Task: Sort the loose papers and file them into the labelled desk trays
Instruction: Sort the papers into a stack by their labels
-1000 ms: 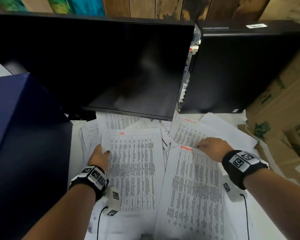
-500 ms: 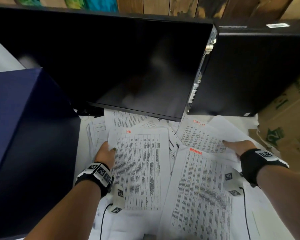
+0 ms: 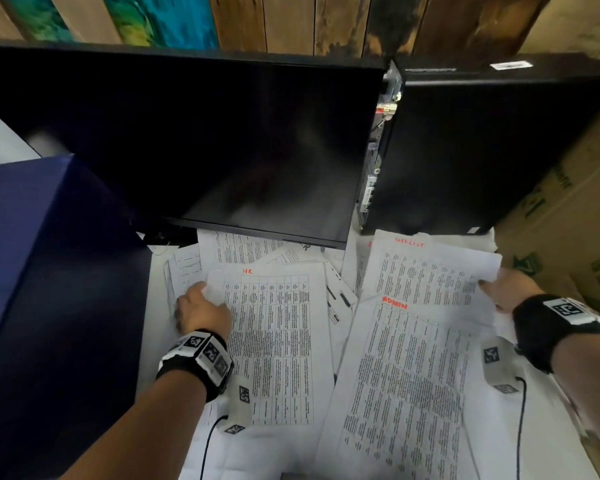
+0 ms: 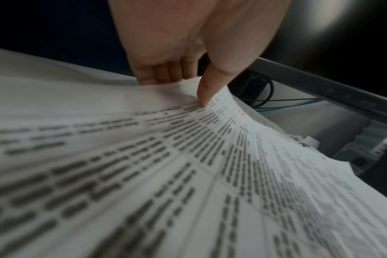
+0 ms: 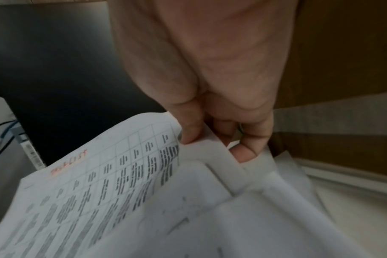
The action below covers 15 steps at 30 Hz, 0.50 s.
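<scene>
A: What is shown from the head view?

B: Loose papers are spread over the table [image 3: 158, 271] below the monitor [image 3: 201, 143]. The sheet marked HR [image 3: 274, 341] is gripped at its upper-left corner by the left hand [image 3: 201, 311]; from that corner the sheet runs toward 6 o'clock, long axis 12 to 6. The sheet headed in red, seemingly "task list" [image 3: 426, 275], is held at its right edge by the right hand [image 3: 508, 289] and extends toward 9 o'clock from the fingers. The ADMIN sheet [image 3: 406, 386] lies flat between the two, nearer the right hand. No labelled trays can be made out.

A: And from the left wrist?

B: The HR sheet's [image 4: 188, 174] corner is pinched, thumb on top and fingers [image 4: 157, 75] curled beneath; the paper is bowed upward there.

A: The right wrist?

B: The task-list sheet [image 5: 104, 188] is pinched between thumb and curled fingers [image 5: 245, 153], its edge raised off the papers beneath.

A: What does the coming move turn on?

B: Probably each sheet being drawn outward from its own side, so the ADMIN sheet is not dragged along.
</scene>
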Tool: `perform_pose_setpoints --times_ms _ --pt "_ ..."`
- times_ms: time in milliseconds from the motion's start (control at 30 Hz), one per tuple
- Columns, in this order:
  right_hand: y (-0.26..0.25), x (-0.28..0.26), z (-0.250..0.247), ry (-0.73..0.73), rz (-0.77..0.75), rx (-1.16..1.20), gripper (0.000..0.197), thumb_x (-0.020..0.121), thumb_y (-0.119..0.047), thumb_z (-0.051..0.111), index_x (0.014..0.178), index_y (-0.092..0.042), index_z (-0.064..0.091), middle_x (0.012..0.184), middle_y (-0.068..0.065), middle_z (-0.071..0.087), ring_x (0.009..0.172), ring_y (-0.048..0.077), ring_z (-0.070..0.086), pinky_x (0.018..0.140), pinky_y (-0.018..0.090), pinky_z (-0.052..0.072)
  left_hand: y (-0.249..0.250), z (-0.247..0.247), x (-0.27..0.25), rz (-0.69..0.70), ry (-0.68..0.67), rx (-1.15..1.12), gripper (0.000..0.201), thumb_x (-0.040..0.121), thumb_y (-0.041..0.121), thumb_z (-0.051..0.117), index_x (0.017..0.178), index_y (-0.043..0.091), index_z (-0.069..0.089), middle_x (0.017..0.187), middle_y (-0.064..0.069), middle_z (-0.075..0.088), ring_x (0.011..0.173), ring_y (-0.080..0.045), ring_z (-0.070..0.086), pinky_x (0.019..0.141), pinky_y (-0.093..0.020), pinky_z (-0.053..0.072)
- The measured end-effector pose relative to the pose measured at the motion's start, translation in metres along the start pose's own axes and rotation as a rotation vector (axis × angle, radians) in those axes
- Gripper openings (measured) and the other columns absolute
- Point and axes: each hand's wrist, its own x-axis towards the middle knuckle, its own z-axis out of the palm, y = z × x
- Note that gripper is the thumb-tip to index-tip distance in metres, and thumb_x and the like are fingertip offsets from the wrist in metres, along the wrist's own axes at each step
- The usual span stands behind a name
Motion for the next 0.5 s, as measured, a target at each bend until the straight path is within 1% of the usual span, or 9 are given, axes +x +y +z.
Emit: perform_pose_setpoints --times_ms 67,100,167,233,300,367,400,467,500 --pt "-0.001 -0.009 -0.001 -0.091 0.013 -0.037 0.011 0.094 -0.014 0.054 0.096 -0.01 0.044 0.069 0.001 0.043 0.059 0.014 0.044 0.053 0.028 0.04 0.01 -0.002 -0.01 0.111 0.078 0.194 0.067 0.082 0.017 0.061 0.14 0.026 0.028 0.143 -0.01 0.034 0.131 -0.03 0.034 0.109 -0.047 0.032" --pt "-0.001 -0.013 0.0 -0.13 0.019 -0.083 0.013 0.094 -0.018 0.055 0.093 -0.008 0.046 0.072 0.002 0.047 0.061 0.014 0.047 0.05 0.025 0.041 0.017 0.0 -0.015 0.191 0.095 0.221 0.067 0.082 0.019 0.062 0.139 0.029 0.029 0.142 -0.008 0.035 0.13 -0.028 0.034 0.11 -0.046 0.031" --pt "0.002 -0.021 0.002 -0.17 -0.002 -0.199 0.023 0.094 -0.027 0.055 0.082 -0.009 0.046 0.077 0.005 0.054 0.062 0.012 0.05 0.046 0.019 0.037 0.033 0.006 -0.031 0.337 0.033 0.132 0.056 0.084 0.016 0.06 0.133 0.032 0.039 0.137 -0.003 0.037 0.128 -0.023 0.034 0.111 -0.041 0.029" --pt "0.004 -0.031 0.002 -0.179 -0.06 -0.236 0.029 0.095 -0.027 0.053 0.073 -0.011 0.042 0.084 0.013 0.058 0.061 0.014 0.049 0.05 0.019 0.037 0.047 0.018 -0.049 0.425 -0.139 -0.05 0.049 0.086 0.011 0.06 0.128 0.032 0.045 0.133 0.002 0.037 0.128 -0.017 0.033 0.111 -0.033 0.027" --pt "0.011 -0.039 0.003 -0.212 -0.056 -0.075 0.026 0.094 -0.011 0.051 0.069 -0.007 0.044 0.083 0.02 0.057 0.068 0.023 0.049 0.063 0.028 0.043 0.059 0.033 -0.067 0.478 -0.36 -0.191 0.052 0.085 0.013 0.063 0.13 0.031 0.044 0.131 0.006 0.037 0.126 -0.012 0.035 0.111 -0.032 0.03" --pt "0.015 -0.049 0.001 -0.244 -0.057 0.098 0.022 0.09 0.004 0.049 0.07 -0.004 0.051 0.078 0.019 0.058 0.075 0.031 0.057 0.069 0.036 0.049 0.068 0.048 -0.081 0.51 -0.553 -0.258 0.06 0.082 0.019 0.069 0.134 0.029 0.041 0.132 0.007 0.038 0.125 -0.01 0.038 0.11 -0.033 0.033" --pt "0.018 -0.053 0.0 -0.272 -0.081 0.17 0.019 0.088 0.007 0.051 0.074 -0.004 0.059 0.081 0.016 0.064 0.081 0.034 0.061 0.073 0.039 0.053 0.073 0.054 -0.088 0.511 -0.636 -0.282 0.063 0.081 0.021 0.072 0.134 0.03 0.04 0.133 0.008 0.04 0.125 -0.009 0.039 0.108 -0.03 0.033" --pt "0.02 -0.061 -0.007 -0.324 -0.104 0.367 0.025 0.085 0.008 0.053 0.088 -0.009 0.072 0.091 0.008 0.072 0.089 0.028 0.066 0.08 0.042 0.055 0.081 0.064 -0.097 0.517 -0.756 -0.334 0.054 0.078 0.02 0.075 0.118 0.041 0.044 0.123 0.016 0.047 0.117 -0.004 0.043 0.099 -0.019 0.036" --pt "0.02 -0.067 -0.011 -0.353 -0.11 0.399 0.03 0.085 0.01 0.051 0.089 -0.009 0.073 0.09 0.006 0.073 0.087 0.024 0.066 0.078 0.036 0.056 0.086 0.068 -0.101 0.523 -0.783 -0.358 0.053 0.077 0.017 0.075 0.109 0.046 0.044 0.116 0.021 0.049 0.111 -0.001 0.046 0.094 -0.017 0.038"
